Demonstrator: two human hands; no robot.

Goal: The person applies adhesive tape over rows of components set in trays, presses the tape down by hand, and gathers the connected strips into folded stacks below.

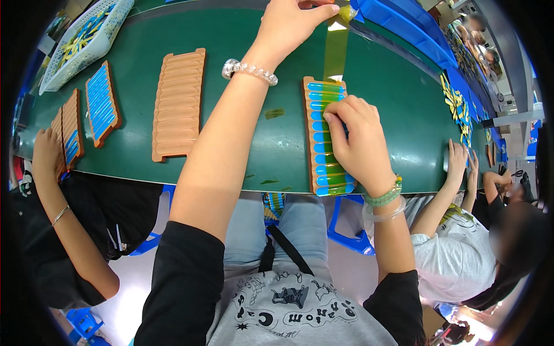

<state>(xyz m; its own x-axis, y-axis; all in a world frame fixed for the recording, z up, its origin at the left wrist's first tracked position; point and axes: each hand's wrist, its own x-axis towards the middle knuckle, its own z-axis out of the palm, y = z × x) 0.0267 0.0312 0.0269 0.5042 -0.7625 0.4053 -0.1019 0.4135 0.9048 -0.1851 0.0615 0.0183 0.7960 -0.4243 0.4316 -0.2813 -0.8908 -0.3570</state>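
A brown grooved tray (306, 98) lies on the green table in front of me, its grooves filled with blue round-ended strips (317, 126). A see-through yellow tape (335, 49) stretches from a roll (346, 12) at the far edge down along the strips. At the far end, my left hand (294, 20) is closed, with its thumb on the tape beside the roll. My right hand (356, 130) rests over the filled tray, fingers curled together on the tape; its fingertips are partly hidden.
An unfilled brown tray (179, 104) lies left of the taped one. Farther left are a blue-filled tray (103, 104), a co-worker's hand (47, 154) on another tray and a white basket (118, 23) of strips. Blue bins (410, 32) and a strip pile (456, 106) stand right.
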